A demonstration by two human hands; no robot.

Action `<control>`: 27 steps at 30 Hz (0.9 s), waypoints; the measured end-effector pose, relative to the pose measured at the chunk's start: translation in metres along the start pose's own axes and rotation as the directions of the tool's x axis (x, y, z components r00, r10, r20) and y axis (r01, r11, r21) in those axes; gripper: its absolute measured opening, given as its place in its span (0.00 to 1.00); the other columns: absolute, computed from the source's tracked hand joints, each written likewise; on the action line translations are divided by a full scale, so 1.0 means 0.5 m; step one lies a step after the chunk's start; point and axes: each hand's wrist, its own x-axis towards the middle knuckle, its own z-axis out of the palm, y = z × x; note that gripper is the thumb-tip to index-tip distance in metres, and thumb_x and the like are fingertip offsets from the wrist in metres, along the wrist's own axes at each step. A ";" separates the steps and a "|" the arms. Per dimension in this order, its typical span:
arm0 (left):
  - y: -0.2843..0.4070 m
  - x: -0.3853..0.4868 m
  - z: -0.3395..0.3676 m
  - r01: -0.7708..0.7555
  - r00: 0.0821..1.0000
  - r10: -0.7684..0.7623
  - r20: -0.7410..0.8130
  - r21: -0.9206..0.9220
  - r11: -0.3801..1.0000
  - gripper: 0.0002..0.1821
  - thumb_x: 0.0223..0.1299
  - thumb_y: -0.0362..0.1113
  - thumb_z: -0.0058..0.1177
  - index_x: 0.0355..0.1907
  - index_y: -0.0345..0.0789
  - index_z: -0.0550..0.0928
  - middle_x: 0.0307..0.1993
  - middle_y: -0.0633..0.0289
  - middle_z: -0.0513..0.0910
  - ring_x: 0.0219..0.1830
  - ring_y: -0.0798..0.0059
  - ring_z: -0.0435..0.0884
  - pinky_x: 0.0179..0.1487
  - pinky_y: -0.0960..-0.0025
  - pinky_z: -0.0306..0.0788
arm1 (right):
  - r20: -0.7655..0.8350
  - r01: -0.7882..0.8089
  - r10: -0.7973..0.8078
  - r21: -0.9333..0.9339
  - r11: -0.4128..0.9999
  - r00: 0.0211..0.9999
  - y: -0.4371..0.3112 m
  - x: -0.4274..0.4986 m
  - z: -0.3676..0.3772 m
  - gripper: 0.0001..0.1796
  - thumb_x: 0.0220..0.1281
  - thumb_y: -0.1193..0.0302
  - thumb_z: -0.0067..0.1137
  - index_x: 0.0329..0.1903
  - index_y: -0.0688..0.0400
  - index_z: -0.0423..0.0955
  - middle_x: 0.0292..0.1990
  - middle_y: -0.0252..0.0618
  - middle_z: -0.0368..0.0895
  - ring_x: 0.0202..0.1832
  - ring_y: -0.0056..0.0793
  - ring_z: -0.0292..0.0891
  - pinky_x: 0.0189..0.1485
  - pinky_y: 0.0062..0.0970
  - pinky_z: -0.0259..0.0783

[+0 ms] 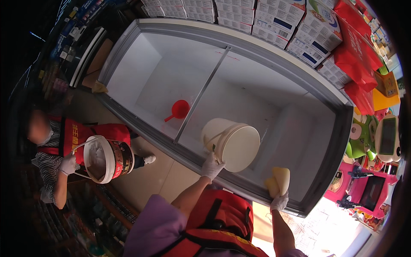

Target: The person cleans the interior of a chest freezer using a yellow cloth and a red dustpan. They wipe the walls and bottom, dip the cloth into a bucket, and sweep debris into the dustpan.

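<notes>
My left hand [212, 167], in a white glove, grips the rim of a white plastic bucket [242, 147], held tilted over the near edge of an open chest freezer [276, 54]. The bucket's round face turned up is pale; whether it is a lid or the base I cannot tell. My right hand [279, 202], gloved too, holds a folded yellow cloth or sponge [281, 180] above the freezer's near right rim. On the freezer floor, left of the metal divider bar [204, 93], lies a red plastic ladle [180, 109].
A co-worker in a red vest [77, 131] stands at the left, holding a bucket [109, 159] with cloudy contents. Printed cartons [276, 22] and red bags [358, 54] line the freezer's far side. Green and pink toys [362, 133] stand at the right. A yellowish cloth [99, 87] rests on the left corner.
</notes>
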 end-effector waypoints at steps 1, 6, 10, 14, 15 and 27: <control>-0.003 0.000 0.002 -0.009 1.000 0.009 -0.003 -0.026 1.000 0.31 0.49 0.44 0.67 0.52 0.36 0.69 0.43 0.50 0.83 0.47 0.52 0.82 0.49 0.58 0.74 | 0.014 -0.014 0.014 0.000 1.000 1.000 -0.003 -0.002 -0.003 0.24 0.65 0.61 0.50 0.62 0.51 0.66 0.51 0.50 0.76 0.54 0.50 0.73 0.54 0.45 0.69; -0.027 0.010 0.016 0.020 0.999 -0.019 -0.029 0.029 0.999 0.33 0.47 0.50 0.66 0.53 0.37 0.69 0.42 0.47 0.83 0.47 0.46 0.79 0.47 0.53 0.74 | 0.089 -0.038 0.034 0.037 0.999 0.995 -0.021 -0.003 -0.018 0.25 0.64 0.65 0.52 0.63 0.50 0.65 0.52 0.50 0.76 0.55 0.49 0.72 0.56 0.45 0.69; -0.040 0.012 0.018 0.018 1.000 -0.016 -0.016 0.129 0.991 0.30 0.50 0.39 0.67 0.53 0.34 0.68 0.42 0.56 0.83 0.43 0.66 0.83 0.47 0.64 0.76 | 0.078 -0.097 0.097 -0.004 0.995 0.992 -0.022 -0.003 -0.019 0.26 0.63 0.66 0.53 0.65 0.49 0.64 0.54 0.49 0.74 0.57 0.48 0.71 0.58 0.44 0.68; -0.027 0.010 0.010 -0.106 0.994 0.099 -0.053 -0.165 0.981 0.25 0.50 0.32 0.67 0.48 0.32 0.71 0.40 0.56 0.83 0.39 0.71 0.83 0.45 0.67 0.77 | 0.088 -0.063 0.065 -0.024 0.998 0.994 -0.019 -0.003 -0.019 0.26 0.62 0.63 0.51 0.63 0.53 0.65 0.52 0.48 0.76 0.56 0.49 0.70 0.56 0.45 0.68; -0.022 0.010 0.006 -0.061 0.997 0.055 -0.045 -0.149 0.987 0.25 0.49 0.31 0.67 0.49 0.32 0.71 0.39 0.56 0.84 0.39 0.71 0.83 0.45 0.68 0.77 | 0.064 -0.055 0.057 -0.033 0.998 0.996 -0.019 -0.003 -0.019 0.25 0.61 0.63 0.52 0.61 0.53 0.66 0.51 0.47 0.77 0.56 0.49 0.71 0.55 0.45 0.69; -0.063 0.047 -0.009 0.177 0.976 -0.210 -0.063 -0.334 0.926 0.19 0.52 0.27 0.59 0.47 0.33 0.72 0.37 0.58 0.81 0.36 0.73 0.81 0.38 0.70 0.81 | 0.025 0.042 -0.044 0.082 0.996 0.999 -0.004 -0.005 -0.016 0.26 0.61 0.64 0.52 0.63 0.51 0.66 0.50 0.48 0.77 0.55 0.50 0.70 0.56 0.46 0.68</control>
